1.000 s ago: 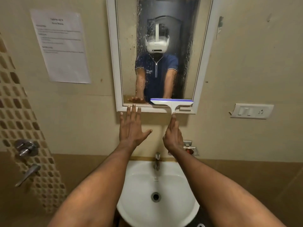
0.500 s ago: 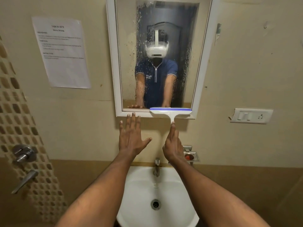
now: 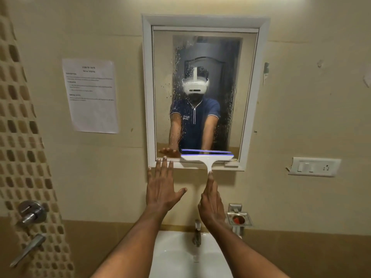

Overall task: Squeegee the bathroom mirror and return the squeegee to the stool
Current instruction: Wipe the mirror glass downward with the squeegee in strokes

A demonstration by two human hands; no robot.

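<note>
A white-framed mirror [image 3: 249,93] hangs on the beige wall above the sink, with water droplets on its middle and right glass. A white squeegee with a blue blade [image 3: 207,157] rests at the mirror's bottom edge, blade across the lower frame. My right hand [image 3: 211,203] grips its handle from below, index finger stretched up along it. My left hand [image 3: 161,187] lies flat on the wall just under the frame's lower left corner, fingers spread, fingertips touching the frame. The stool is out of view.
A white sink [image 3: 174,255] with a metal tap [image 3: 197,235] sits below my arms. A soap holder [image 3: 239,218] is right of the tap, a switch plate [image 3: 314,167] further right. A paper notice [image 3: 91,96] and shower valve [image 3: 31,212] are on the left.
The view has tilted up, so the whole mirror shows now. The squeegee stays at the mirror's bottom edge and both hands keep their places.
</note>
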